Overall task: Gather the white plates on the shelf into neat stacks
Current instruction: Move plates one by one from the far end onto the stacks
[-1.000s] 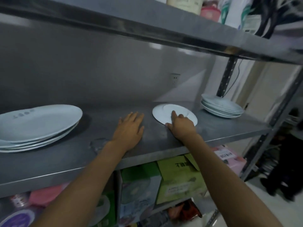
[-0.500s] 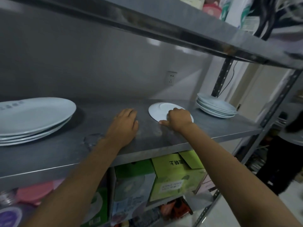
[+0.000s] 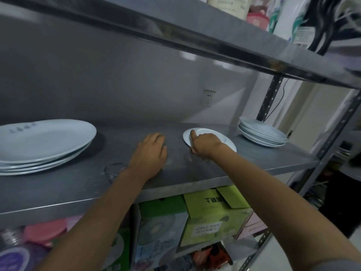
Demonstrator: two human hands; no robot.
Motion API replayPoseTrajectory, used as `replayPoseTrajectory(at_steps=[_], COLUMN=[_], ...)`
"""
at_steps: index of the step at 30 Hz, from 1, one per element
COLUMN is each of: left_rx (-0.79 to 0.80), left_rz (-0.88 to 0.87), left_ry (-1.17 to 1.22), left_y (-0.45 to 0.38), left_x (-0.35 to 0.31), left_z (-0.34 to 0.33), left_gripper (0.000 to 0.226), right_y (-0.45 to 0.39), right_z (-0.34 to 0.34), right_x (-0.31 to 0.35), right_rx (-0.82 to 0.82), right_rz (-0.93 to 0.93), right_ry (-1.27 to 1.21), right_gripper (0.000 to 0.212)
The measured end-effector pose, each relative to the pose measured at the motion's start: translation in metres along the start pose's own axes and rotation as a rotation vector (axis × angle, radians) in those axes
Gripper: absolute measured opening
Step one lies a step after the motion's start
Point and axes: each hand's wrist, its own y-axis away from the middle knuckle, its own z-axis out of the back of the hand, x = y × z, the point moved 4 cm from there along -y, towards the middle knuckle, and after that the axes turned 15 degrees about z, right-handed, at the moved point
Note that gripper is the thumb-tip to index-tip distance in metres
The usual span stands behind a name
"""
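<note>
Up close, a person reaches both bare arms onto a grey metal shelf (image 3: 195, 173) set against a grey wall. Their left hand (image 3: 150, 151) lies palm down on the bare metal near the middle of the shelf, its fingers loosely spread and gripping nothing. Just to its right, the right hand (image 3: 205, 144) rests on a small white plate (image 3: 227, 140) that lies alone and flat on the shelf. The index finger reaches across the plate's left rim and the thumb presses at its near edge, so the hand seems to pinch that side of the plate. The other fingers are curled under.

Further right, near the shelf's end and apart from the single plate, stands a stack of small white plates (image 3: 261, 133). At the far left, well apart from both hands, sits a stack of large white oval platters (image 3: 43, 141); the top one bears faint grey lettering. On the wall behind the single plate is a white wall socket (image 3: 208, 97). Below the shelf stand green cardboard boxes (image 3: 211, 216).
</note>
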Motion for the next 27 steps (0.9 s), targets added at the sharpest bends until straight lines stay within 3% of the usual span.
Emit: replayPoseTrajectory(at_steps=[3, 6, 12, 20, 22, 24, 27], left_rx=[0.012, 0.011, -0.016, -0.059, -0.089, -0.128, -0.217], left_rz=[0.002, 0.008, 0.002, -0.052, -0.065, -0.074, -0.121], left_ry=[0.007, 0.027, 0.074, 0.075, 0.094, 0.125, 0.170], left_y=[0.001, 0.001, -0.002, 0.004, 0.007, 0.009, 0.012], left_x=[-0.001, 0.000, 0.001, -0.002, -0.003, -0.005, -0.008], left_z=[0.002, 0.002, 0.001, 0.005, 0.009, 0.013, 0.025], left_gripper=[0.051, 0.046, 0.033, 0.036, 0.040, 0.041, 0.035], right_y=[-0.004, -0.005, 0.004, 0.047, 0.058, 0.063, 0.071], right_z=[-0.003, -0.002, 0.010, 0.047, 0.068, 0.083, 0.107], right_x=[0.003, 0.000, -0.010, -0.046, -0.049, -0.049, -0.031], right_rx=[0.061, 0.099, -0.001, -0.204, -0.312, -0.535, -0.840], right_rz=[-0.037, -0.124, -0.190, -0.276, -0.293, -0.289, -0.333], right_ry=[0.015, 0.063, 0.199, 0.274, 0.213, 0.080, -0.254], right_gripper=[0.072, 0.078, 0.060, 0.053, 0.061, 0.064, 0.052])
